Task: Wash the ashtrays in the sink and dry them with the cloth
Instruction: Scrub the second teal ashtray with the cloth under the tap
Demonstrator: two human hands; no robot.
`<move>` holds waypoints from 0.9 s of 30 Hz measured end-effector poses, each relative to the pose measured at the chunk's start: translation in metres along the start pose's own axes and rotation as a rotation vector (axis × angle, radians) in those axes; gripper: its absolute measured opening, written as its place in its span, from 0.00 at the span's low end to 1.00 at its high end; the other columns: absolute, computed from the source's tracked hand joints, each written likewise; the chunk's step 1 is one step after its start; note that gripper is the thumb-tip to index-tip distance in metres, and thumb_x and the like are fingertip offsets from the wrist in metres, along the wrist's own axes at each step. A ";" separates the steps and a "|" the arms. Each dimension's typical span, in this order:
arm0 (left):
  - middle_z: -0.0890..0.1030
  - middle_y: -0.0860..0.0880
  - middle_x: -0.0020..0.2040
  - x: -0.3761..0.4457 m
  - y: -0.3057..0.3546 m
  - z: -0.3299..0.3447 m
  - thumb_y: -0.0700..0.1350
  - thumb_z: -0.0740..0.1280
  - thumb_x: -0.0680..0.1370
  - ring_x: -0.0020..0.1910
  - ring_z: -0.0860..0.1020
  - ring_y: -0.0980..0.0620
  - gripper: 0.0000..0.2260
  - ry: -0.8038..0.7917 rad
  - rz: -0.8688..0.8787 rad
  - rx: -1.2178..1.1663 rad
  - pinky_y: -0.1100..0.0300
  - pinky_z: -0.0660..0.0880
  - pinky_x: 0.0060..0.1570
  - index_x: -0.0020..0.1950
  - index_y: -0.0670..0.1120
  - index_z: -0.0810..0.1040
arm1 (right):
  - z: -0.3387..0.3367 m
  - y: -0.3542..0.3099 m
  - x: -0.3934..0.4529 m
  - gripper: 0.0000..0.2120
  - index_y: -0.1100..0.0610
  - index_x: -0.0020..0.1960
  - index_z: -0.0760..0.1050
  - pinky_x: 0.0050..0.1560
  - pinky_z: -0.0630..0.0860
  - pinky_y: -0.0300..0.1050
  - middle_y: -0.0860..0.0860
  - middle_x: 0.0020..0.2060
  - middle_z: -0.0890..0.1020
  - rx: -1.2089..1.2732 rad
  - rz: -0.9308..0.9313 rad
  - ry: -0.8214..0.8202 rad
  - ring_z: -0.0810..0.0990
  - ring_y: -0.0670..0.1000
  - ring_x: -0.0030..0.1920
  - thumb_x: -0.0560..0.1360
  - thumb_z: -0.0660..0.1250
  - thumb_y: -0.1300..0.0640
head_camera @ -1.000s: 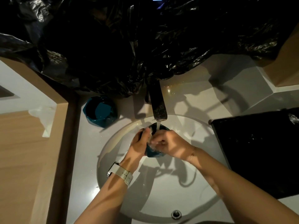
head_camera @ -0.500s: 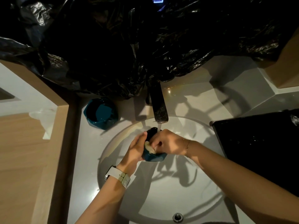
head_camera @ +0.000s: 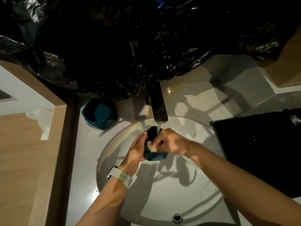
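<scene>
Seen from above, two bare hands meet over a round white sink [head_camera: 187, 190] under a running tap [head_camera: 158, 108]. The left hand [head_camera: 138, 149], with a white watch [head_camera: 119, 176] strapped to its wrist, curls its fingers round the side of a dark teal ashtray [head_camera: 156, 156] and holds it tilted beneath the thin stream of water [head_camera: 158, 128]. The right hand [head_camera: 171, 141], a fine bracelet [head_camera: 189, 146] at its wrist, comes in from the other side with its fingers bent into the ashtray's hollow, pinching a small pale lump [head_camera: 151, 146] against the inside; it may be a sponge or soap, but the dim light leaves that unclear. The ashtray sits between the two hands, above the basin and clear of its floor.

A second teal ashtray [head_camera: 99, 114] stands upright on the pale surface [head_camera: 86, 152] beyond and to the left of the left hand, well apart from it. Crumpled black plastic sheeting [head_camera: 146, 46] covers everything behind the tap. A flat black tray [head_camera: 260, 152] lies on the surface just beyond the right forearm. A light wooden panel [head_camera: 24, 160] runs along the far side of the left arm. The drain [head_camera: 177, 217] shows near the body, between the forearms.
</scene>
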State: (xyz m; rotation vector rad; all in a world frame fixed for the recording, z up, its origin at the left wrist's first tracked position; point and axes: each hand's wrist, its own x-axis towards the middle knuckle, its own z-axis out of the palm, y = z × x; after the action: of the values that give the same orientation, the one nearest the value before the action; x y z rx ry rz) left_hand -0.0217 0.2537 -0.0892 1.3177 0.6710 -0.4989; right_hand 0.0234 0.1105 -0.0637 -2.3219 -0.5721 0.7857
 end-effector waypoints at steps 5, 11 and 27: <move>0.81 0.44 0.61 0.000 -0.002 0.009 0.57 0.58 0.83 0.57 0.81 0.45 0.17 -0.006 -0.013 0.009 0.52 0.82 0.46 0.68 0.51 0.74 | -0.005 -0.010 0.007 0.08 0.62 0.48 0.82 0.41 0.65 0.39 0.59 0.44 0.82 -0.248 0.124 0.138 0.80 0.58 0.46 0.73 0.64 0.64; 0.85 0.47 0.55 0.001 -0.008 0.000 0.58 0.57 0.83 0.53 0.83 0.49 0.15 -0.046 0.046 0.045 0.51 0.82 0.49 0.63 0.54 0.77 | 0.016 0.003 0.002 0.10 0.60 0.46 0.85 0.46 0.69 0.34 0.55 0.43 0.86 0.042 0.022 0.153 0.82 0.54 0.45 0.72 0.66 0.68; 0.78 0.45 0.50 -0.006 0.007 -0.041 0.59 0.66 0.76 0.36 0.79 0.48 0.30 0.180 1.062 1.296 0.59 0.77 0.29 0.74 0.50 0.64 | 0.016 0.045 -0.083 0.17 0.63 0.54 0.78 0.44 0.79 0.46 0.55 0.37 0.80 1.302 0.439 0.308 0.80 0.50 0.36 0.71 0.73 0.52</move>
State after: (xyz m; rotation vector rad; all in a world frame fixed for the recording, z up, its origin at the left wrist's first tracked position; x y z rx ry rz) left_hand -0.0280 0.2952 -0.0841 2.6733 -0.4177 0.1625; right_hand -0.0383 0.0385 -0.0713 -1.2573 0.5142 0.6469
